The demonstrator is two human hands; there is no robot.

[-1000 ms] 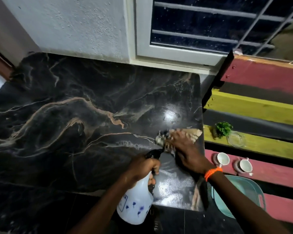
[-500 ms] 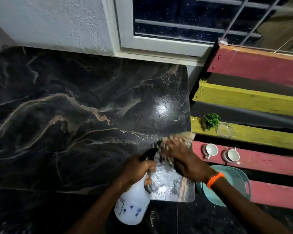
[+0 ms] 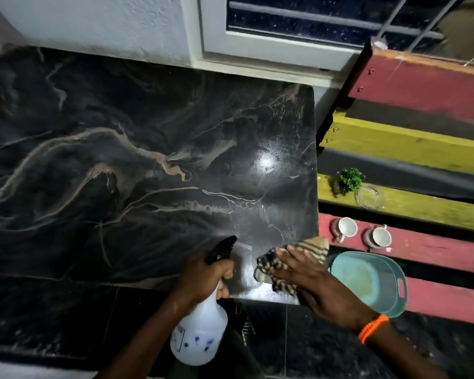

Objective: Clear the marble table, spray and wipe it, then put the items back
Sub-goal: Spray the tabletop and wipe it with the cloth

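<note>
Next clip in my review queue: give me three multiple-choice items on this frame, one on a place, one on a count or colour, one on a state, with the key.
1. Where does the striped cloth lie?
A. On the marble table's near right corner
B. In the teal basin
C. On the yellow plank

2. How many white cups stand on the red plank?
A. One
B. Two
C. Four

3. What is the left hand doing?
A. Resting flat on the marble
B. Hanging idle
C. Gripping the spray bottle

Key: 1 A, the right hand presses the cloth flat at that corner, beside the teal basin. 2 B, one cup and a second sit side by side. 3 C, its fingers curl round the bottle's neck under the black trigger head.
</note>
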